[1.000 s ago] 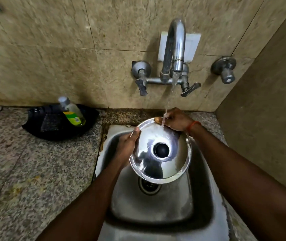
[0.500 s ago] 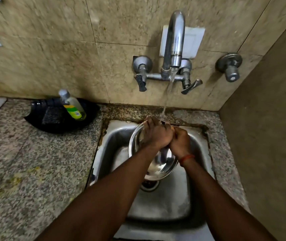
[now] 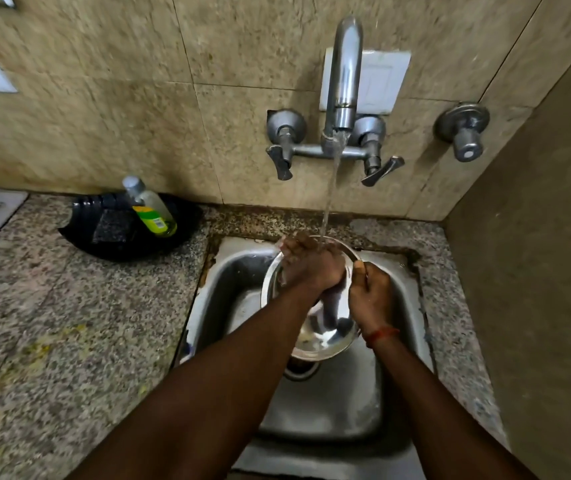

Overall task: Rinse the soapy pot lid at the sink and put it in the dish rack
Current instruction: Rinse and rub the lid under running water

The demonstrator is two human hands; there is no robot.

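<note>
A shiny steel pot lid [image 3: 325, 337] is held tilted over the steel sink [image 3: 228, 282], its hollow inner side facing me. My right hand [image 3: 369, 299] grips the lid's right rim. My left hand [image 3: 312, 265] lies flat inside the lid near its upper edge, fingers spread against the metal. A stream of water falls from the wall tap [image 3: 344, 74] onto my left hand and the lid. The lid's knob is hidden behind it. No dish rack shows in view.
A black tray [image 3: 104, 244] on the granite counter [image 3: 52, 323] left of the sink holds a dark scrub pad [image 3: 112, 225] and a dish-soap bottle [image 3: 150, 209]. Tiled walls close in behind and on the right. A separate valve [image 3: 462, 131] sticks out right of the tap.
The lid has been turned over from knob side up to inner side up. My left hand moved from the rim into the lid's hollow, and my right hand shifted to the right rim.
</note>
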